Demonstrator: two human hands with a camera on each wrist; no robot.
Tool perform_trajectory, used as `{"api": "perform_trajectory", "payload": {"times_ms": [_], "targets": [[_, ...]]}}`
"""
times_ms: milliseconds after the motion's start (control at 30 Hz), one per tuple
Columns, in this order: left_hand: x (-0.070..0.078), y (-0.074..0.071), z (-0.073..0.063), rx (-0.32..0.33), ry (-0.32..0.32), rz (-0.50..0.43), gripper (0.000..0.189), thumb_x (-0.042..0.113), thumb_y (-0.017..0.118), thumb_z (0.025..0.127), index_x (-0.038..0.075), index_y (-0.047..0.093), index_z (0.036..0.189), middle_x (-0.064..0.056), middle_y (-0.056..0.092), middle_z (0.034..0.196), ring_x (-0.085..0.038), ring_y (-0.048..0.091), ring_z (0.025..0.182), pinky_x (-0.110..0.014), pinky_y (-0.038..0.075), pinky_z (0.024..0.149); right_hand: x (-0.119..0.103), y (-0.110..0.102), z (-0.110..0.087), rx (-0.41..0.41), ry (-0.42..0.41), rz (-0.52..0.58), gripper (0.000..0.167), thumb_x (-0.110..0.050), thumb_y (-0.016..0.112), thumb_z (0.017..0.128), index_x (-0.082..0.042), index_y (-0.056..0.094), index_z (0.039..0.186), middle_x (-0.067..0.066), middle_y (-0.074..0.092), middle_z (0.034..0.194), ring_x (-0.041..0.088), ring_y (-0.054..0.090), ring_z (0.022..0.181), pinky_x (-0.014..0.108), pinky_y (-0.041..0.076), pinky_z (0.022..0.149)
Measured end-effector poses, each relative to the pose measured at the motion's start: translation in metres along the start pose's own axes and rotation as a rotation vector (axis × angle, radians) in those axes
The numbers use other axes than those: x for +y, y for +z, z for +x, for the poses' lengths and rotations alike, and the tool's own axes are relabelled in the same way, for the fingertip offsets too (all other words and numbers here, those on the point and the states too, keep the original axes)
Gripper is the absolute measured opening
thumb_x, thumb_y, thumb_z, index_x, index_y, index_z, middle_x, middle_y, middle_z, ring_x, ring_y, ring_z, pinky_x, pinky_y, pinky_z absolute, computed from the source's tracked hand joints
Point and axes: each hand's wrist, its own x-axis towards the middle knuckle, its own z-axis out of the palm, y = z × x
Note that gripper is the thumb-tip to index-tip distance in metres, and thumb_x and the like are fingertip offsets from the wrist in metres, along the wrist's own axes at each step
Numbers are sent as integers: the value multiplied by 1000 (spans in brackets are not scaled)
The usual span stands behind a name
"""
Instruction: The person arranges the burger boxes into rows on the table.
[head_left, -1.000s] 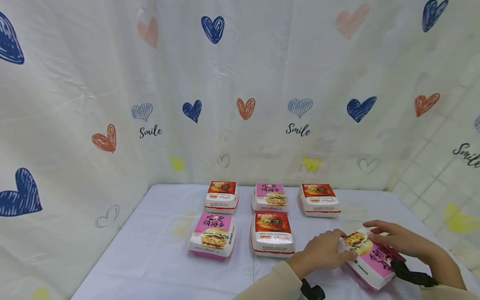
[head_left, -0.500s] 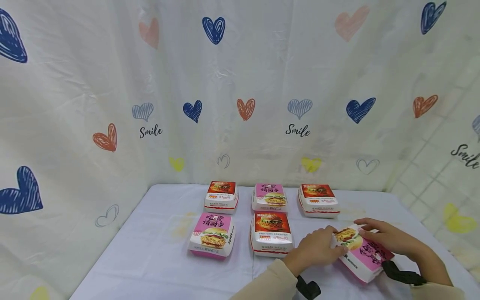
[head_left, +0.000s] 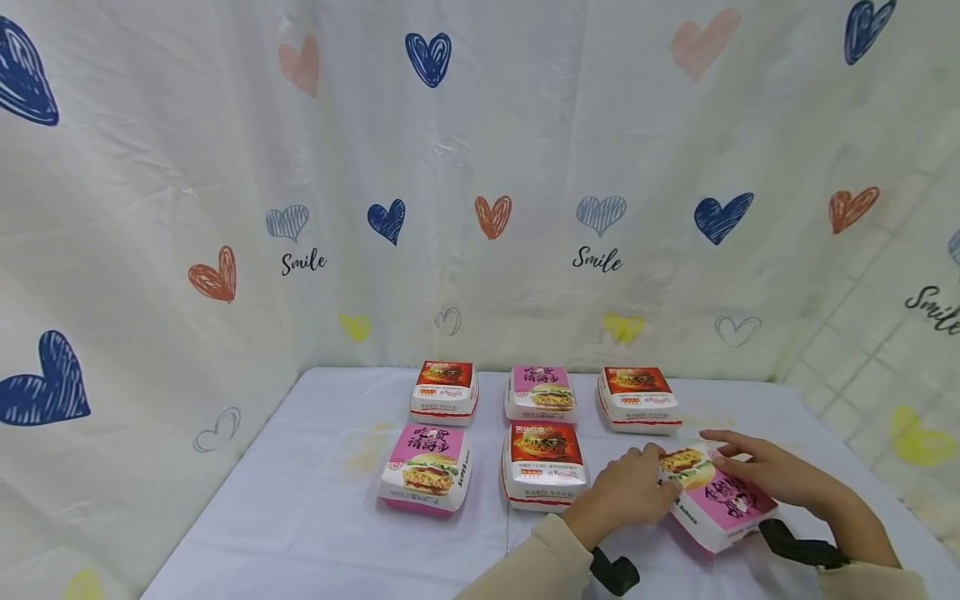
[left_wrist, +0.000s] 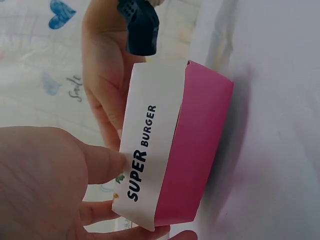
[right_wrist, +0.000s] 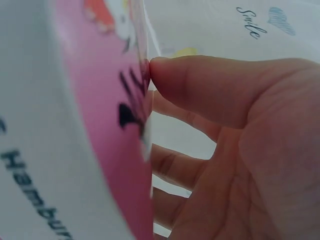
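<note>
Both hands hold a pink-and-white burger box at the right of the table in the head view. My left hand grips its left end, thumb on the lid's edge and fingers round the far corner. On the far right side, my right hand holds it, with the thumb at the top edge and the other fingers behind, as the right wrist view shows. The lid is down over the pink base, and "SUPER BURGER" is printed along its white side. The box sits askew, close over the tablecloth, its picture end turned toward my left hand.
Just left of my left hand stands a red-topped burger box, with a pink one beside it. Behind them is a row of a red box, a pink box and another red box. A heart-printed curtain hangs behind the white-covered table.
Both hands have shifted the held burger box left and slightly toward the back of the table, keeping their grip. The other boxes stand where they were.
</note>
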Motion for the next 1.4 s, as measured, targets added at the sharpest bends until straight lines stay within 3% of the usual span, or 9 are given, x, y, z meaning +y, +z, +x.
{"api": "perform_trajectory", "payload": {"times_ms": [233, 400, 633, 1100, 1233, 1400], "targets": [[-1, -3, -3, 64, 30, 62, 49, 48, 57, 100, 28, 49, 144, 5, 61, 122, -10, 61, 96, -31, 53, 83, 0, 2, 2, 0, -1, 23, 59, -34, 53, 106, 0, 40, 153, 35, 54, 136, 40, 58, 116, 54, 52, 86], [0, -5, -5, 125, 48, 127, 47, 47, 61, 98, 25, 51, 139, 4, 58, 117, -8, 57, 93, -30, 53, 79, 0, 3, 3, 0, 1, 34, 59, -34, 53, 106, -1, 40, 153, 35, 54, 135, 37, 59, 114, 51, 53, 85], [0, -1, -4, 175, 16, 165, 46, 48, 65, 96, 22, 53, 132, 4, 57, 121, -9, 60, 98, -31, 54, 79, -2, 5, 4, 5, 5, 34, 60, -35, 54, 105, -1, 41, 152, 34, 55, 134, 32, 60, 110, 46, 53, 83], [5, -2, -6, 153, -24, 200, 31, 47, 63, 98, 28, 56, 121, 10, 65, 98, -9, 58, 76, -32, 50, 69, -8, 10, 7, 34, -16, 6, 60, -34, 55, 105, 0, 41, 152, 34, 56, 133, 34, 60, 109, 48, 52, 84], [4, 0, -5, 162, -28, 235, 51, 67, 57, 94, 29, 55, 128, 10, 66, 107, -11, 64, 83, -33, 52, 72, -8, 11, 9, 38, -15, -4, 59, -35, 54, 105, 1, 42, 151, 35, 56, 133, 35, 60, 109, 51, 53, 84], [4, 2, -4, 158, -52, 278, 79, 87, 58, 78, 31, 52, 135, 11, 62, 115, -11, 64, 88, -32, 54, 75, -9, 11, 11, 47, -7, -23, 59, -37, 51, 106, 2, 41, 150, 36, 56, 132, 36, 61, 109, 56, 52, 85]]}}
